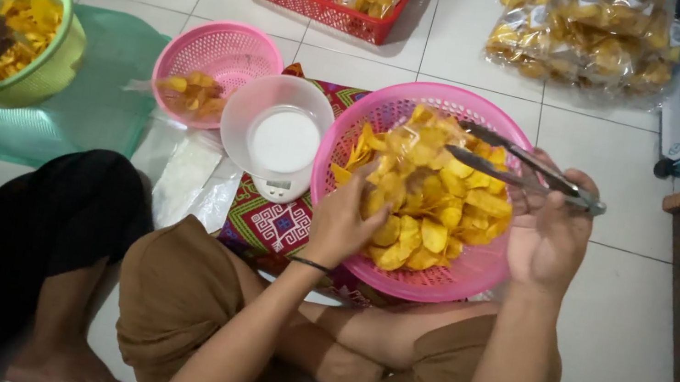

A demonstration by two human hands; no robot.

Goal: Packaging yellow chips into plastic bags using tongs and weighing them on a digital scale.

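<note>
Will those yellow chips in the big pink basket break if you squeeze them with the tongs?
Probably: the chips look thin, curled and dry, so likely brittle and light. The tongs in the right hand are hard metal, so a gentle squeeze seems safest.

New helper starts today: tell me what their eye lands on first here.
First, the big pink basket of yellow chips at centre, with the left hand in the chips and the right hand holding metal tongs over them. Next, the white scale left of it.
</note>
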